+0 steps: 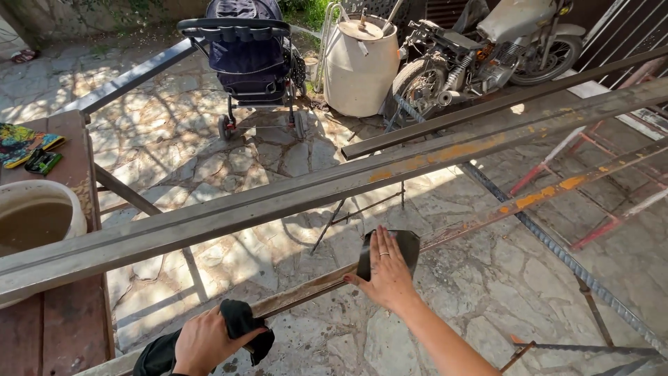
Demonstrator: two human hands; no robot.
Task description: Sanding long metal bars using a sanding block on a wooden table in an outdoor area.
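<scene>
Flat on the rusty metal bar (487,212), a dark sanding sheet (402,245) lies under the right hand (386,275), its grip spread wide. Nearer, the left hand (205,341) clutches a black cloth (240,322) around that bar. Beyond lies a grey beam (278,198).

Black cloth (240,322), orange-streaked grey bar (445,154)
</scene>
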